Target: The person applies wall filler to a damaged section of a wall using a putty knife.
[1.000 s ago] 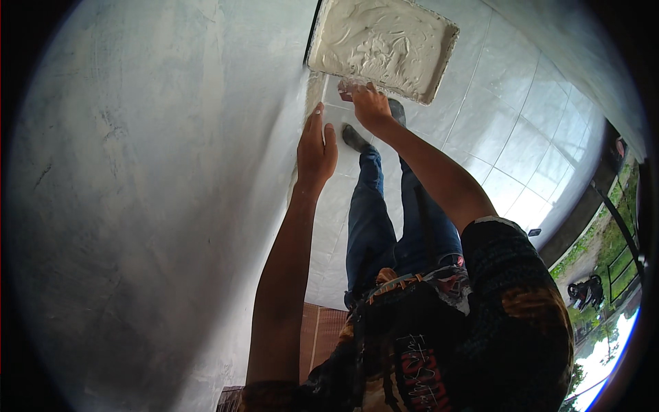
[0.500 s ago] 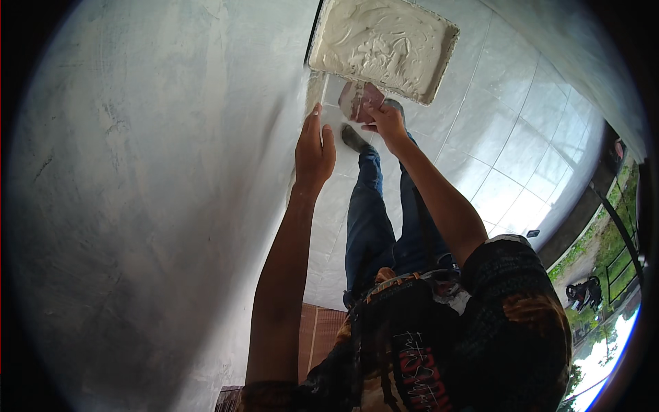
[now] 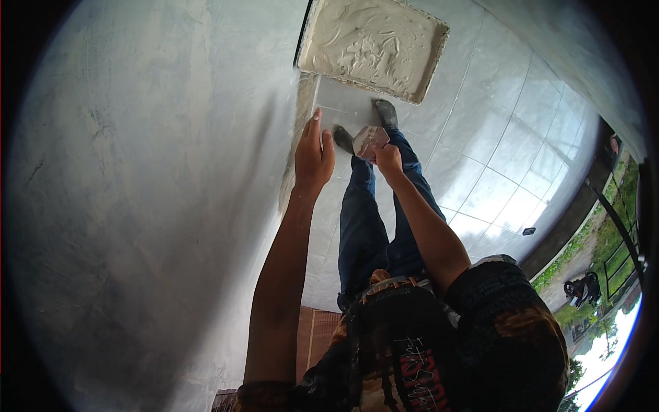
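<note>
My right hand (image 3: 389,161) is closed on the edge of a putty spreader (image 3: 371,143), a flat reddish-brown plate with pale paste smeared over it. The spreader is held in front of my legs, apart from the wall. My left hand (image 3: 314,159) is open, its fingers stretched out and the thumb apart, close to the grey wall (image 3: 171,137). Whether its fingertips touch the wall I cannot tell. Beyond both hands is a shallow rectangular tray (image 3: 424,81) of thick cream-coloured paste (image 3: 371,44), its surface swirled and ridged.
Light floor tiles (image 3: 504,141) extend to my right, with a small dark object (image 3: 528,231) lying on them. A rough pale strip (image 3: 292,161) runs along the wall's foot. At the far right are grass and a parked motorcycle (image 3: 582,288). Brown tiles (image 3: 317,343) show behind me.
My right hand has drawn the spreader back toward my body, away from the tray, and the plate is turned differently. My left hand has hardly moved. The view has shifted slightly.
</note>
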### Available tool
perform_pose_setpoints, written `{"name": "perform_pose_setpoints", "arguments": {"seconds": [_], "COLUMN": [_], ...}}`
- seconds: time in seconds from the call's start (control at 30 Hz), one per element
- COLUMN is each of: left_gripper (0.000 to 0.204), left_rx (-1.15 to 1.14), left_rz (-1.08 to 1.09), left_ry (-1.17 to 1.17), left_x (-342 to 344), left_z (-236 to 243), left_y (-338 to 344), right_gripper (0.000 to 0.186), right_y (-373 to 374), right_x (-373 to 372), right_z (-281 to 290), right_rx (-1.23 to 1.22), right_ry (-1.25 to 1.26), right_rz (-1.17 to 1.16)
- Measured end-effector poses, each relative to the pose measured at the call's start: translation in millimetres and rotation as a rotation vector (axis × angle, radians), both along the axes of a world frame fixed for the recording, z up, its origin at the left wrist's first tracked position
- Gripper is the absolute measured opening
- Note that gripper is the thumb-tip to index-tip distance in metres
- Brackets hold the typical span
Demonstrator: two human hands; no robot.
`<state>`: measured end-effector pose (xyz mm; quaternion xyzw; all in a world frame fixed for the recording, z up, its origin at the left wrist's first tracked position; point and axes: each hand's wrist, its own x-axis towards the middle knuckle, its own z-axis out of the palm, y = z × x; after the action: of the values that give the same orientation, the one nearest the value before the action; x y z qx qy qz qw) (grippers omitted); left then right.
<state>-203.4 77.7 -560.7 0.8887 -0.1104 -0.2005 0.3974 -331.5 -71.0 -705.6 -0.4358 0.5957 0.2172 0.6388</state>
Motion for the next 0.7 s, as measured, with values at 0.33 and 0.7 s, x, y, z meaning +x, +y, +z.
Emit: {"name": "perform_pose_setpoints", "arguments": {"seconds": [0.33, 0.7], "left_gripper": [0.048, 0.048], "left_rx": [0.017, 0.052], "left_rz": [0.018, 0.056], "left_ry": [0.042, 0.059], "left_x": [-2.5, -17.4], "left_z": [-7.8, -16.6], "left_y": [1.9, -5.1], "right_gripper": [0.022, 0.028], "right_y": [-159.9, -139.6], "right_x": [151.1, 255.3], "right_z": [40.6, -22.0], "right_rx": [-0.835, -0.769], "right_ry": [-0.821, -0.720], "right_rz": [1.082, 1.476]}}
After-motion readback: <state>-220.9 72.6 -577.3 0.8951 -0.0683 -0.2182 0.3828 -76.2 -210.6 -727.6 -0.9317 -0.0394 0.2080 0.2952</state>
